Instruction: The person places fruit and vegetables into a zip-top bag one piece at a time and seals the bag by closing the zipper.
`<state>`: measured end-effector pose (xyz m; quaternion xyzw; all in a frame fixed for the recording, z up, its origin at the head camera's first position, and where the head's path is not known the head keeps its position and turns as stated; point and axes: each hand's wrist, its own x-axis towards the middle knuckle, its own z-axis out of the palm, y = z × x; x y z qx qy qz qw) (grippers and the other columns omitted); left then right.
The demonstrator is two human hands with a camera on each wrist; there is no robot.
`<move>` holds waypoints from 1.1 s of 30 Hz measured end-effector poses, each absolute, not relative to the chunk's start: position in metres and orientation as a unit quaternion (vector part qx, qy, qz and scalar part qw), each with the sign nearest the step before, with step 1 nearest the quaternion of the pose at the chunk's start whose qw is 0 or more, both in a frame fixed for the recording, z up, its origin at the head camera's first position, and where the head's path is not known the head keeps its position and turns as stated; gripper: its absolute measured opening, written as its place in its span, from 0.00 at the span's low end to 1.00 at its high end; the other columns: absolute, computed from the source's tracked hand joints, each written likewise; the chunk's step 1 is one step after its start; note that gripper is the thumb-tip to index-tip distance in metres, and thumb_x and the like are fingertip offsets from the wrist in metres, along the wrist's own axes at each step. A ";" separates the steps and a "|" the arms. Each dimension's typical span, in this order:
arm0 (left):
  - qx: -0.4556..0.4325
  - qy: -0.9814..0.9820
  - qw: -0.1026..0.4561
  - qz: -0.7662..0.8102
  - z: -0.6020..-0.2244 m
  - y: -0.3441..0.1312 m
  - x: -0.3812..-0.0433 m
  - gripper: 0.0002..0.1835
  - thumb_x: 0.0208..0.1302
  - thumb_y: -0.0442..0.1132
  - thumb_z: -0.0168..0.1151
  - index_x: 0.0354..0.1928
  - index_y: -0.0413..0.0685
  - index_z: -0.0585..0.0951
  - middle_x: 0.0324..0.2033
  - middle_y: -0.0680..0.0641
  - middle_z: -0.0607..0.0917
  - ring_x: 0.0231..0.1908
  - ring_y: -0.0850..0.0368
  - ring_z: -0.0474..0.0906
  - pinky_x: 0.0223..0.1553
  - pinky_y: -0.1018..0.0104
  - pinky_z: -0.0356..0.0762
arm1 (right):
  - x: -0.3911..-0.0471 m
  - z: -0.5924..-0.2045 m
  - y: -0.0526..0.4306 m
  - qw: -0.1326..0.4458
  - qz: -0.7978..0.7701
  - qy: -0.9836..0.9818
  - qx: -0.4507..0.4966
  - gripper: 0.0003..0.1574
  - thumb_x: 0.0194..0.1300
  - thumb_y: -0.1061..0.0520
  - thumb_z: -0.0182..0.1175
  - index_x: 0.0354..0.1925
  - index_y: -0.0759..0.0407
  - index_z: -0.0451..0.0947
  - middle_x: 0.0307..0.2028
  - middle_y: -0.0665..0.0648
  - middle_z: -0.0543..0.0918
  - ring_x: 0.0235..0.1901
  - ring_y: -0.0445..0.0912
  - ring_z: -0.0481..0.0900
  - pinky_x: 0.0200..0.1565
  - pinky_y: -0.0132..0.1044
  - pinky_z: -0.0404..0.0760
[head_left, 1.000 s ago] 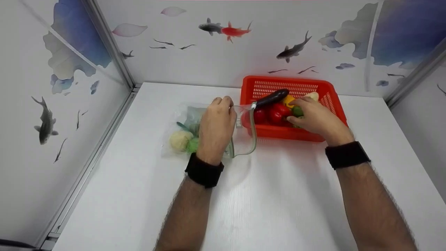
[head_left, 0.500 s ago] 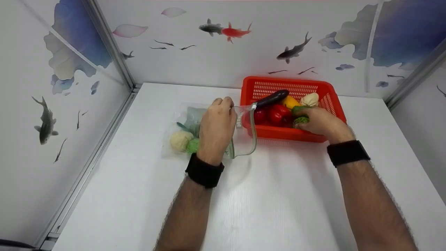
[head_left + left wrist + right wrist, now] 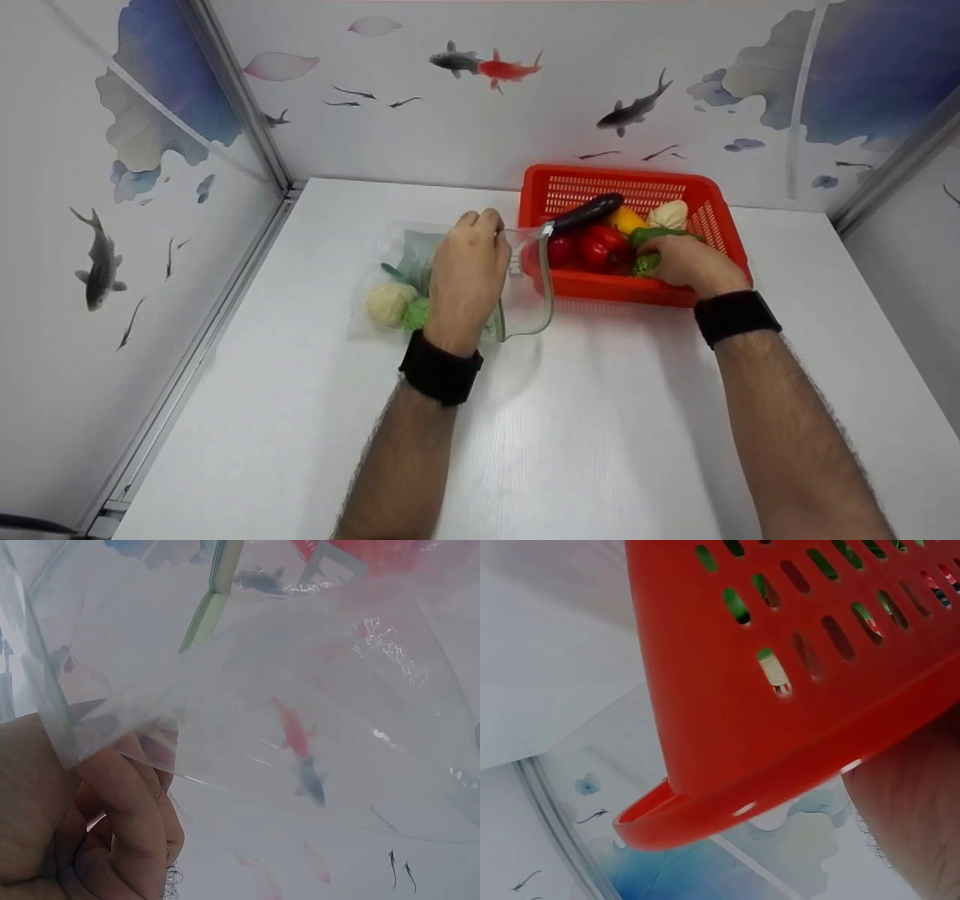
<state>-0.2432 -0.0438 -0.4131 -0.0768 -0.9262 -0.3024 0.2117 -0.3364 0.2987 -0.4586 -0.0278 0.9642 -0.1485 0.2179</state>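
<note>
My left hand (image 3: pixel 466 281) grips the upper edge of a clear plastic zip bag (image 3: pixel 525 289), holding its mouth raised and spread toward the basket. In the left wrist view, curled fingers (image 3: pixel 135 802) hold the film. A cream round vegetable (image 3: pixel 388 304) and a light green one (image 3: pixel 415 313) lie inside the bag. My right hand (image 3: pixel 694 262) reaches down into the red basket (image 3: pixel 615 289), beside a long green vegetable (image 3: pixel 660 237). Its fingers are at a bumpy green vegetable (image 3: pixel 646 264); the fingertips are hidden, so I cannot tell whether they grip it.
In the basket also lie an eggplant (image 3: pixel 589 212), red peppers (image 3: pixel 604 246), a yellow vegetable (image 3: pixel 626 220) and a pale one (image 3: pixel 669 214). The basket's slotted wall (image 3: pixel 727 690) fills much of the right wrist view. Walls with painted fish enclose the white table (image 3: pixel 562 435).
My right hand has come down from above the vegetables deeper into the basket's front right, uncovering the pale vegetable and the long green one. The left hand and bag have stayed put.
</note>
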 end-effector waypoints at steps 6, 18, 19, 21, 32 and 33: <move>-0.081 -0.923 0.216 -0.307 -0.414 -0.044 -0.243 0.06 0.83 0.30 0.69 0.53 0.39 0.92 0.44 0.39 0.94 0.46 0.45 0.96 0.50 0.55 0.98 | -0.335 -0.458 0.297 0.193 -0.131 0.970 -0.065 0.31 0.82 0.66 0.64 0.78 0.65 0.82 0.67 0.76 0.87 0.59 0.66 0.79 0.70 0.67 0.83; -0.079 -0.925 0.212 -0.307 -0.413 -0.044 -0.242 0.07 0.84 0.31 0.70 0.54 0.39 0.92 0.45 0.39 0.94 0.47 0.45 0.97 0.52 0.54 0.98 | -0.334 -0.447 0.294 0.117 -0.167 0.977 -0.069 0.40 0.77 0.52 0.78 0.77 0.66 0.79 0.64 0.75 0.89 0.61 0.68 0.83 0.73 0.71 0.83; -0.079 -0.924 0.213 -0.306 -0.414 -0.044 -0.242 0.07 0.84 0.31 0.70 0.54 0.38 0.92 0.45 0.39 0.94 0.47 0.44 0.97 0.53 0.54 0.98 | -0.333 -0.446 0.294 0.107 -0.167 0.978 -0.069 0.41 0.77 0.50 0.78 0.78 0.66 0.78 0.64 0.75 0.89 0.61 0.69 0.83 0.74 0.71 0.83; -0.080 -0.924 0.215 -0.304 -0.414 -0.044 -0.243 0.06 0.84 0.31 0.70 0.54 0.38 0.92 0.45 0.39 0.94 0.47 0.44 0.97 0.53 0.54 0.98 | -0.332 -0.443 0.292 0.088 -0.168 0.979 -0.068 0.44 0.77 0.48 0.77 0.80 0.65 0.77 0.66 0.76 0.86 0.64 0.70 0.82 0.75 0.73 0.82; -0.076 -0.928 0.207 -0.299 -0.413 -0.042 -0.243 0.07 0.84 0.32 0.70 0.55 0.38 0.92 0.46 0.39 0.95 0.48 0.44 0.97 0.55 0.55 0.98 | -0.318 -0.435 0.283 -0.008 -0.181 0.980 -0.083 0.40 0.76 0.46 0.75 0.78 0.60 0.79 0.75 0.76 0.77 0.67 0.76 0.77 0.72 0.76 0.83; -0.076 -0.928 0.207 -0.299 -0.413 -0.042 -0.243 0.07 0.84 0.32 0.70 0.55 0.39 0.92 0.46 0.39 0.95 0.48 0.44 0.97 0.54 0.55 0.98 | -0.317 -0.434 0.281 -0.018 -0.184 0.979 -0.087 0.40 0.75 0.47 0.75 0.77 0.59 0.80 0.74 0.76 0.78 0.67 0.75 0.78 0.71 0.75 0.84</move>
